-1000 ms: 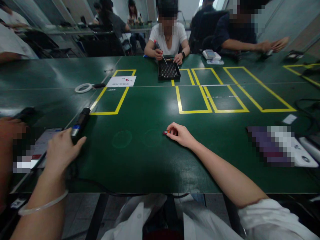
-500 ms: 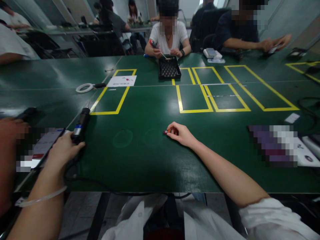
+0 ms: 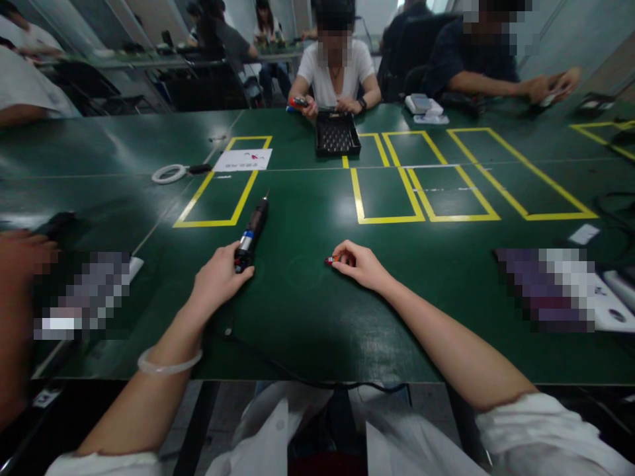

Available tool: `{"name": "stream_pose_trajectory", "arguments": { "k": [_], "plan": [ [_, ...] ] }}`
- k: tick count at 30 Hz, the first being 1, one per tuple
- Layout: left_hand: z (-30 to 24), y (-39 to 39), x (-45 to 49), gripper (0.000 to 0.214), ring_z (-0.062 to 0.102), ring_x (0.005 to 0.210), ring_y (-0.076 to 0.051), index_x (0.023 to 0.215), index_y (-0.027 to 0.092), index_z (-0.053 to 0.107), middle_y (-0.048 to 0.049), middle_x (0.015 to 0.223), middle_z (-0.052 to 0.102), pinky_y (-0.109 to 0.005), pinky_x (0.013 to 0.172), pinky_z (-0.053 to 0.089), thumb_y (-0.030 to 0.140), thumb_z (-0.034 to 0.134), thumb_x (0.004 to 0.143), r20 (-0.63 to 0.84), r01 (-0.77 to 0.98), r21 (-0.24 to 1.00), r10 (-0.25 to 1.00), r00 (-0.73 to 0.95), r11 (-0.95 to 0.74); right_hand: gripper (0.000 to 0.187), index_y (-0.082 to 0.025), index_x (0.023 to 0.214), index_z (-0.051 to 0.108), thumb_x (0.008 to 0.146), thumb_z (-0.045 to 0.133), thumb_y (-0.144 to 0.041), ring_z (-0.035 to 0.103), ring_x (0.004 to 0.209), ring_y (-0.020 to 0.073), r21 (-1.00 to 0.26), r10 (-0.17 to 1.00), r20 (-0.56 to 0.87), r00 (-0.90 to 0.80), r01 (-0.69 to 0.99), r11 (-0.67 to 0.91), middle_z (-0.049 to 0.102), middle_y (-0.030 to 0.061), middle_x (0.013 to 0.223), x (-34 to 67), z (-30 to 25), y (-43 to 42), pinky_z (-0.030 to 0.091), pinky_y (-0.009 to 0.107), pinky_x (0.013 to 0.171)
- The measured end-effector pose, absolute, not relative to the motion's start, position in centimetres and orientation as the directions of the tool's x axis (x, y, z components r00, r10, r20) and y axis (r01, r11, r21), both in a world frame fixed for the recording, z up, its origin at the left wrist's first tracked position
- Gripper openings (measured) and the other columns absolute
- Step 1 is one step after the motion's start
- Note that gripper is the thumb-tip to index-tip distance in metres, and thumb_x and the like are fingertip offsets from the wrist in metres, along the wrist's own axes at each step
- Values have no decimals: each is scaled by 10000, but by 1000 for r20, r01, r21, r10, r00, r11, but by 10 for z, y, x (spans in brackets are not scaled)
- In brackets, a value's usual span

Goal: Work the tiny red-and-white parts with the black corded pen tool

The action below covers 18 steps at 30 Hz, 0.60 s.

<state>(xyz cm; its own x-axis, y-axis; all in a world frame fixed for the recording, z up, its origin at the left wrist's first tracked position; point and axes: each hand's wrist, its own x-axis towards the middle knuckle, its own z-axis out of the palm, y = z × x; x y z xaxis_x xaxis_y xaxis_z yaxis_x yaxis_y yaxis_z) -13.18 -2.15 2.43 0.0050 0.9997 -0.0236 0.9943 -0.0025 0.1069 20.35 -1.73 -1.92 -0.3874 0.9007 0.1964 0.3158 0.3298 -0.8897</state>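
My left hand (image 3: 218, 277) is closed around the rear end of a black electric screwdriver (image 3: 251, 233) with a silver and blue band. Its thin tip points away from me and slightly right. A black cable (image 3: 278, 363) runs from near my left wrist along the table's front edge. To the right, my right hand (image 3: 358, 263) rests on the green table (image 3: 307, 311), its fingers curled in a pinch. Between thumb and fingertips is a small red and orange piece (image 3: 330, 261), too small to make out its kind; the fingers hide part of it.
Yellow tape rectangles (image 3: 391, 219) mark the table, with a white sheet (image 3: 243, 160) at one. A white coil (image 3: 169, 174) lies far left. Opposite, a person works over a black tray (image 3: 338, 135). A co-worker's arm (image 3: 17, 317) is at the left edge; printed packages (image 3: 546, 291) lie right.
My left hand has moved right with the electric screwdriver, from beside the papers at left to nearer the middle. The cable has shifted along. My right hand stays in place.
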Motion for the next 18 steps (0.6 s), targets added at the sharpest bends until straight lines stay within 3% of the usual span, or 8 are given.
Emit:
{"name": "stream_pose_trajectory", "arguments": {
  "k": [8, 18],
  "plan": [
    [31, -10, -31, 679, 583, 1132, -305, 1451, 186, 338, -136, 1287, 549, -392, 850, 521, 405, 562, 848, -29, 956, 96, 959, 281, -277, 143, -177, 917, 582, 833, 634, -280, 477, 587, 92, -880, 908, 214, -361, 331, 340, 560, -24, 724, 204, -20, -16, 377, 222, 562],
    [18, -14, -1, 623, 564, 1170, -289, 1421, 212, 368, -108, 1316, 552, -413, 919, 509, 338, 573, 846, 54, 861, 275, 901, 431, -429, 143, -192, 931, 540, 842, 624, -265, 484, 591, 100, -870, 904, 287, -317, 310, 385, 534, -32, 723, 201, -24, -13, 410, 235, 585]
  ]
}}
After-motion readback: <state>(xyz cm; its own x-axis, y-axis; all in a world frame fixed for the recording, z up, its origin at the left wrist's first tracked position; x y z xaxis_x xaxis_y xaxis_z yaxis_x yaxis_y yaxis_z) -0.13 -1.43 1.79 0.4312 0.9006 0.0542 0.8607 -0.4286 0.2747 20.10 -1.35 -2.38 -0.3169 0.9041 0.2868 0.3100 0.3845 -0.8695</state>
